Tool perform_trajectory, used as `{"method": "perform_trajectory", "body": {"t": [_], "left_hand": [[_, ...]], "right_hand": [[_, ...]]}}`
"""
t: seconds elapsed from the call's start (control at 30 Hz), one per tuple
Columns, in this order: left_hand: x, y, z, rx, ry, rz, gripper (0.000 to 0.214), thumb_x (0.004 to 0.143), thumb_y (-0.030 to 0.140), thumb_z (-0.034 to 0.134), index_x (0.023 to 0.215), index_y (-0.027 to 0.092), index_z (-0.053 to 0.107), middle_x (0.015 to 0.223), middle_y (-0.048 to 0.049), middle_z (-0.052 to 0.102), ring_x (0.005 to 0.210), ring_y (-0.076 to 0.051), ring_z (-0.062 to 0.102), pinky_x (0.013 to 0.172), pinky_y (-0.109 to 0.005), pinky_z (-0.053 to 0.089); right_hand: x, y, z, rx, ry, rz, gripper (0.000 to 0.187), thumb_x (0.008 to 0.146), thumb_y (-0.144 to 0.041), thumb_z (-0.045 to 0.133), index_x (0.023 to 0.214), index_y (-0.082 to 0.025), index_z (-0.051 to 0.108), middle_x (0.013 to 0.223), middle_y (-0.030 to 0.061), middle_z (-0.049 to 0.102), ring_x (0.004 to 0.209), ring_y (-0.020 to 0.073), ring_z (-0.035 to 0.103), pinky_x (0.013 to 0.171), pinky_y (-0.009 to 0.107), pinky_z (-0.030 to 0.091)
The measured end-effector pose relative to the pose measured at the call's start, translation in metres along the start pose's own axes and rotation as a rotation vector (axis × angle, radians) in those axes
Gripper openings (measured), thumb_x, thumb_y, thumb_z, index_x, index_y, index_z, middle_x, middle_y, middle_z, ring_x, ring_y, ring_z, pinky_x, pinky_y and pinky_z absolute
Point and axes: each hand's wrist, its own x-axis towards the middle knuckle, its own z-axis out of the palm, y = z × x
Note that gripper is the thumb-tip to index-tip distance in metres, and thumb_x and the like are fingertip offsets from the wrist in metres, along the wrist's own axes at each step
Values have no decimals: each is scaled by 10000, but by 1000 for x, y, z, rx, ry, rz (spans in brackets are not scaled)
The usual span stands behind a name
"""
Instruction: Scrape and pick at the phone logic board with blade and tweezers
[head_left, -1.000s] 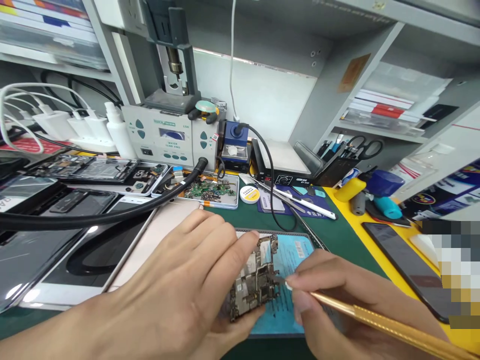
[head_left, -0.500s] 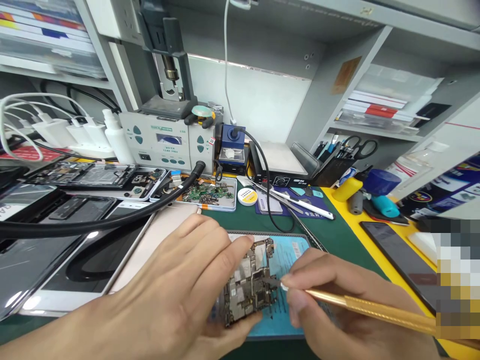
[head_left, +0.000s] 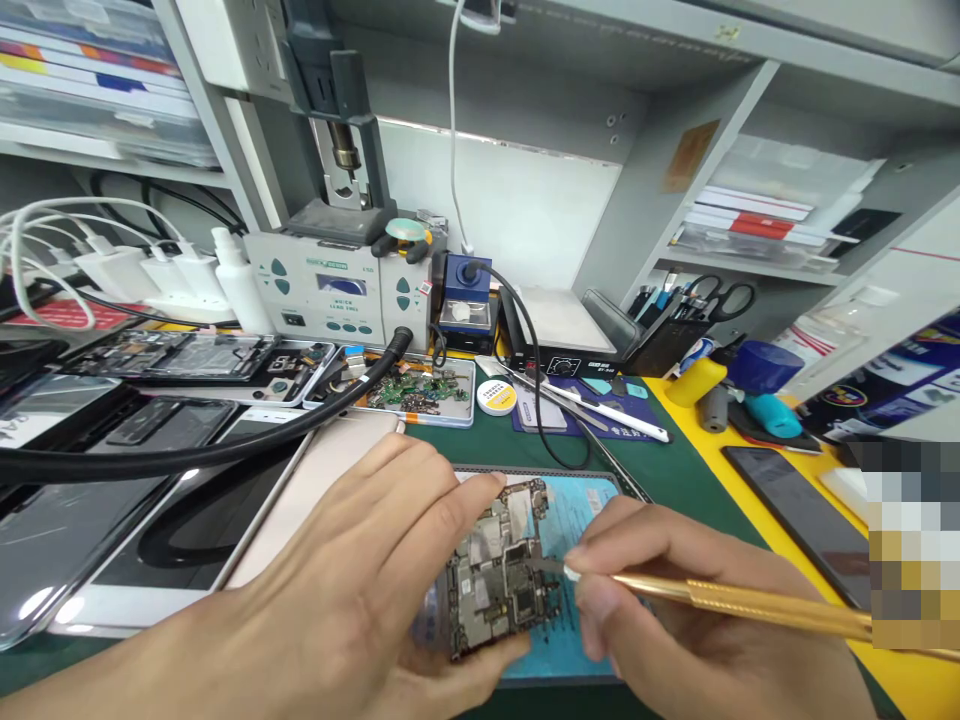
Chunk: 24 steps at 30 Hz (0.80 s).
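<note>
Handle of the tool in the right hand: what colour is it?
The handle is gold, showing best in the head view.

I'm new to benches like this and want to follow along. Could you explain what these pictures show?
There is no robot here: a camera worn on a person's head looks forward and down at their own work. The bare left hand grips a flat, dark circuit board above a light-blue, printed rectangular pad. The bare right hand holds a slim, gold-handled metal tool like a pen, its grey tip over the board; whether it touches is hard to tell. Around them are a green mat, a white-framed device with a dark screen and a shallow, pale tray of small green boards. Behind stands a boxy grey machine with buttons.
</note>
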Motion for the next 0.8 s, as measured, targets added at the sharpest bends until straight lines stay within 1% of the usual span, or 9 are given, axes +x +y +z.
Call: {"method": "perform_trajectory", "body": {"t": [0.13,0.3,0.4,0.47,0.53,0.57,0.67,0.73,0.8], "left_hand": [[-3,-1,1,28,9,-16,541,939,433,730,1348,111,582,1012,-82,652,950,-238,650,856,-376,591],[1,1,-2,-17,-5,-35,533,896,400,772,1327,143,591,959,-41,632,881,-205,628,774,-339,582],[4,3,-3,-34,-3,-43,526,877,373,786,1317,161,590,954,-27,630,881,-203,631,780,-348,580],[4,3,-2,-35,-4,-49,539,870,371,792,1322,163,584,961,-29,632,889,-209,639,783,-356,582],[4,3,-2,-33,0,-54,566,858,369,801,1333,160,576,964,-33,632,885,-213,642,766,-358,582],[4,3,-2,-34,-1,-57,575,849,363,808,1336,162,575,960,-31,631,879,-213,642,761,-358,582],[2,3,-1,-50,-2,-67,579,826,337,822,1327,175,580,938,-22,620,846,-207,630,733,-355,576],[1,3,-1,-47,-4,-67,558,840,338,812,1322,174,581,936,-27,619,842,-214,625,732,-365,578],[0,3,-1,-22,-2,-50,526,879,352,777,1324,154,577,938,-43,623,844,-227,622,736,-382,583]], "right_hand": [[0,1,1,20,-12,13,199,825,-464,819,769,-275,793,622,34,713,549,206,719,448,250,613],[1,2,1,46,-30,23,198,823,-464,826,775,-275,792,623,35,713,550,207,717,450,253,613],[-2,3,0,59,-34,30,176,820,-444,831,790,-275,792,624,31,715,538,204,713,448,254,611],[-5,5,-3,68,-40,37,136,814,-399,840,802,-274,789,629,25,719,525,199,709,444,251,608],[-8,8,-7,92,-78,30,53,816,-294,828,810,-274,779,642,9,730,517,179,706,456,230,606],[-10,9,-10,109,-109,17,64,823,-223,800,816,-278,769,655,-7,740,526,160,709,479,207,607],[-12,12,-17,152,-199,-36,218,843,-77,690,855,-289,737,723,-57,768,591,97,727,566,128,599],[-12,11,-19,157,-216,-48,256,844,-50,661,886,-292,734,762,-67,780,621,81,739,587,109,593],[-12,10,-17,141,-192,-44,235,833,-60,682,875,-283,747,750,-44,782,602,106,746,552,132,600]]}}
